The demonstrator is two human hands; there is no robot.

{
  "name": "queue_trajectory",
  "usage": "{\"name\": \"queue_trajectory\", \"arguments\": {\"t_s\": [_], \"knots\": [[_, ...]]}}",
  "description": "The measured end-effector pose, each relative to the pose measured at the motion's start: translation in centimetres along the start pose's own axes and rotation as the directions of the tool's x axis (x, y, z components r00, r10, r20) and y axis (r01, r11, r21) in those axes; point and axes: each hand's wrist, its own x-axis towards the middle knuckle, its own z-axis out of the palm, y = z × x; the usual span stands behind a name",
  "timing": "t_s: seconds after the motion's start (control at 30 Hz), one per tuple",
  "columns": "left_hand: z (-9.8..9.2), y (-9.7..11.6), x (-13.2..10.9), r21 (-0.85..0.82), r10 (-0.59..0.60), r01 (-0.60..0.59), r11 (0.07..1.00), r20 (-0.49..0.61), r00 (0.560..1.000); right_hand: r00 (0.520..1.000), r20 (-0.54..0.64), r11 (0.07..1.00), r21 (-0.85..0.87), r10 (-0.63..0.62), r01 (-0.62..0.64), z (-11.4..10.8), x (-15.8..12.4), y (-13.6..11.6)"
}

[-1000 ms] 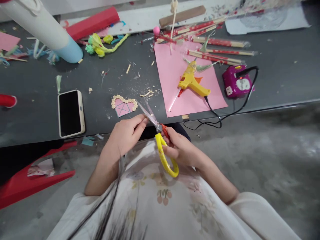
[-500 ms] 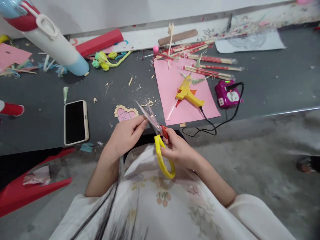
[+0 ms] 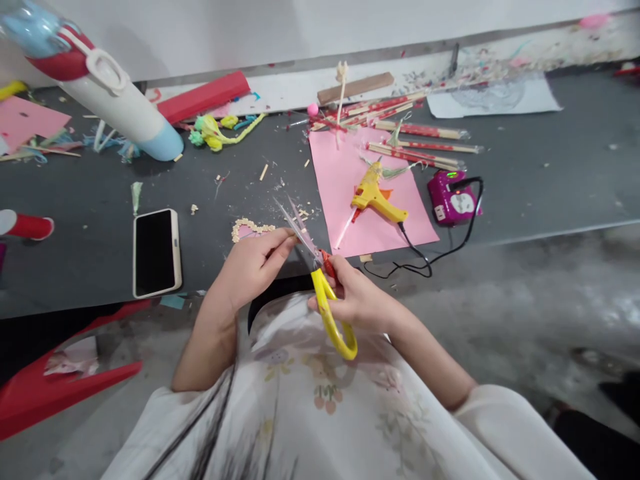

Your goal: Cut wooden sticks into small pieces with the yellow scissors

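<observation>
My right hand (image 3: 363, 300) grips a pair of scissors (image 3: 323, 300) with one yellow handle and one red-orange handle. Their blades stand slightly apart and point up and left over the table's front edge. Beside the blades, my left hand (image 3: 253, 267) is closed in a pinch, its fingertips touching or nearly touching the metal. Whatever lies between those fingers is too small to name. Just beyond the left hand is a pink heart-shaped piece (image 3: 245, 231) edged with small pale wooden bits, its lower part hidden by the hand.
A yellow glue gun (image 3: 375, 193) rests on pink paper (image 3: 325, 160), its cord hanging past the table edge near a purple power adapter (image 3: 453, 200). A phone (image 3: 157, 253), a bottle (image 3: 130, 110), a red thread spool (image 3: 30, 225) and bundled sticks (image 3: 425, 128) lie around.
The view has shifted slightly. My left hand covers more of the heart piece, and the scissors' yellow handle has swung a little rightward. A dark-clothed leg now shows at the lower right.
</observation>
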Motion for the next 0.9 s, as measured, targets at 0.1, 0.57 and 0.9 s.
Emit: {"name": "queue_trajectory", "arguments": {"t_s": [0.1,0.57,0.9], "knots": [[-0.4,0.1,0.2,0.015,0.005,-0.005,1.000,0.005,1.000,1.000,0.019,1.000,-0.004,-0.001,0.001,-0.3,0.1,-0.4],[-0.7,0.2,1.6,0.265,0.147,-0.024,0.964,-0.454,0.879,0.998,-0.048,0.996,0.074,0.046,-0.042,0.1,2.3,-2.2],[2.5,1.1,-0.1,-0.391,0.042,-0.195,0.899,-0.365,0.930,0.985,-0.172,0.966,0.258,0.017,0.028,0.5,6.1,-2.6]]}}
